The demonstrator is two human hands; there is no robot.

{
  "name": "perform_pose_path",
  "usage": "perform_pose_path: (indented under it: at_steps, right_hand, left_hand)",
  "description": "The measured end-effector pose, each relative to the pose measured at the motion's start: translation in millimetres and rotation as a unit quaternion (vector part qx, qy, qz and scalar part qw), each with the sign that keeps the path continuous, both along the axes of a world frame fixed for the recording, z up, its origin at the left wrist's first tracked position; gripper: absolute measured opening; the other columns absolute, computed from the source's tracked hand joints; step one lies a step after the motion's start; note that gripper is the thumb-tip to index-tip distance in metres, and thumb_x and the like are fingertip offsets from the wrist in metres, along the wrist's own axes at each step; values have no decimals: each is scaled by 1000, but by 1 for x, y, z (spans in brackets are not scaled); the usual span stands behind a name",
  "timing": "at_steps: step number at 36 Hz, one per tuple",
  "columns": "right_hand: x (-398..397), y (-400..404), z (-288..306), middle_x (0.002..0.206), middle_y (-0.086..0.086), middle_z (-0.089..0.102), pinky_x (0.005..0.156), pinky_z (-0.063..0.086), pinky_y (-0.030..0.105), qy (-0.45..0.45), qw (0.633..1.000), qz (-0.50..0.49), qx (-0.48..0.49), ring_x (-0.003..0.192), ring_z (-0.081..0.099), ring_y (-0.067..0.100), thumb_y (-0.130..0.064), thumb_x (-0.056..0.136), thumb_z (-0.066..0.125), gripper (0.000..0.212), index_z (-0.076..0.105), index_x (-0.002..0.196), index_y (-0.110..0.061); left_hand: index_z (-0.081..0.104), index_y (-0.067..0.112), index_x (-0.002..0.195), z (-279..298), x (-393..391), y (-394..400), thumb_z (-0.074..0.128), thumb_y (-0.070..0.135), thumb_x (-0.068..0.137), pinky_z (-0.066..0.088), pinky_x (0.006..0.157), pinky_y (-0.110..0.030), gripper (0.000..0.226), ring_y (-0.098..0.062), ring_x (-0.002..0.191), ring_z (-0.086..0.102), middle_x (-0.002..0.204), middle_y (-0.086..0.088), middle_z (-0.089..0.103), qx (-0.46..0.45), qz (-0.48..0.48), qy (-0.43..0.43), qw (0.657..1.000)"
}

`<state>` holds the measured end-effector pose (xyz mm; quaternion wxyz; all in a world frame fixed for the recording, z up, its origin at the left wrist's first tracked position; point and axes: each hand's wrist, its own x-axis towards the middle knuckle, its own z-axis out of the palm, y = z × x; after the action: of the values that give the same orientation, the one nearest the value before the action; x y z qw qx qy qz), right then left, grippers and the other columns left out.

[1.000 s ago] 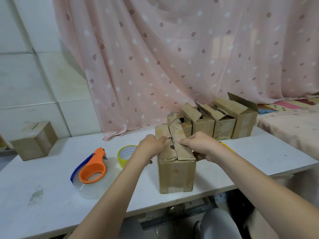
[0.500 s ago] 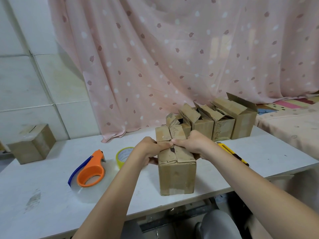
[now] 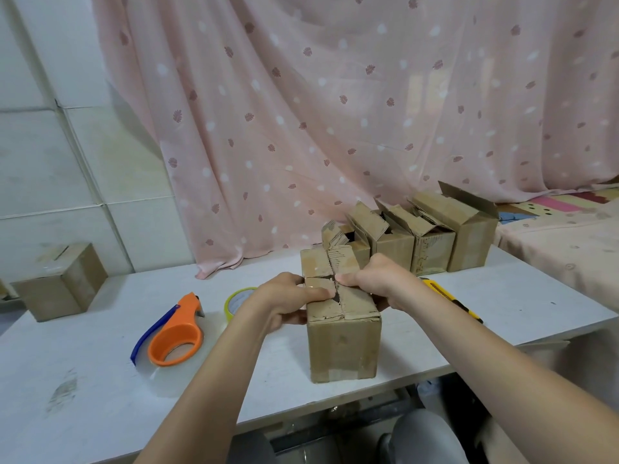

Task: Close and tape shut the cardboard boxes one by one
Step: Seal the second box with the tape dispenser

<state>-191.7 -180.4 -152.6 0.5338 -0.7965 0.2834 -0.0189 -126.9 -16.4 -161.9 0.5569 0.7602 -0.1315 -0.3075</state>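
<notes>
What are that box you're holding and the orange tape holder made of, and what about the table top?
The box looks like brown corrugated cardboard, matt and worn: creased flaps, torn edges. Left hand and right hand press its flaps. The tape dispenser seems smooth, slightly glossy orange plastic with a blue strip, holding clear tape. The table top is white and scuffed, perhaps laminate or painted board; I can't tell which.

Left hand (image 3: pixel 288 301) and right hand (image 3: pixel 371 283) press the cardboard box (image 3: pixel 343 343) flaps down on the white table (image 3: pixel 83 390).

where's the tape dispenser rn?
In the head view the orange tape dispenser lies on the white table, left of the box that both hands hold, with the yellow tape roll just beyond it to the right.
</notes>
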Motion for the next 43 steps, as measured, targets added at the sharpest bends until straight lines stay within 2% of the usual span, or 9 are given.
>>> perform_pose_path:
  at_steps: [6,11,21,25,27,32,34,37,43]
  right_hand:
    - [-1,1,-2,98,13,70,55,58,33,-4,1000,2,-6,77,70,25,-30,86,79,44,59,115,-2]
    - [-1,1,-3,99,13,71,57,58,34,-5,1000,1,-11,80,70,27,-33,85,80,46,61,113,-2]
    - [-1,3,-12,92,10,70,76,58,39,-17,994,3,-112,88,68,31,-54,86,70,55,64,101,-2]
    - [-7,11,-10,73,3,52,54,33,30,10,970,28,-239,72,53,22,-56,100,45,50,51,96,-7]
    - [-9,10,-9,78,4,55,56,35,32,7,962,30,-272,76,55,23,-56,102,38,53,52,103,-5]
    - [-18,23,1,101,15,64,75,47,39,-106,922,15,-371,100,61,38,-45,106,34,46,54,122,-7]
    - [-25,37,11,118,14,61,77,45,40,-138,891,67,-427,109,59,37,-43,107,34,42,56,116,-8]
    - [-31,54,13,160,8,32,114,28,41,-77,839,186,-506,146,29,28,-51,106,30,56,48,138,-10]
    - [-29,58,-3,161,10,30,124,13,43,-23,820,218,-529,150,21,26,-69,98,20,80,35,151,-11]
  left_hand:
    - [70,9,105,2,1,-3,79,18,82,55,52,-22,26,-9,59,70,89,-1,74,25,1,-21,999]
    - [69,5,112,-5,5,-1,68,24,94,60,87,-46,27,-29,91,75,102,-12,75,-12,37,16,999]
    - [70,7,113,-11,7,16,65,18,96,57,92,-40,21,-31,101,72,110,-14,74,-72,-12,61,995]
    - [67,17,123,-15,6,24,58,33,100,58,81,-24,30,-19,84,73,117,-7,72,-48,-39,17,998]
    - [66,22,125,-15,6,31,54,40,101,56,71,-19,33,-14,69,64,124,-5,67,-13,-27,-16,999]
    - [65,14,123,-7,21,58,53,21,103,55,90,-37,25,-20,87,66,114,-6,67,40,36,-153,987]
    - [68,15,119,-2,32,73,52,13,99,55,92,-40,25,-26,88,67,108,-8,70,83,62,-231,967]
    - [63,25,129,3,47,99,55,19,97,46,84,-26,33,-21,89,60,119,-1,66,220,57,-339,913]
    - [33,17,152,-5,73,144,58,26,95,37,105,-31,64,-27,136,42,148,-10,47,468,6,-332,819]
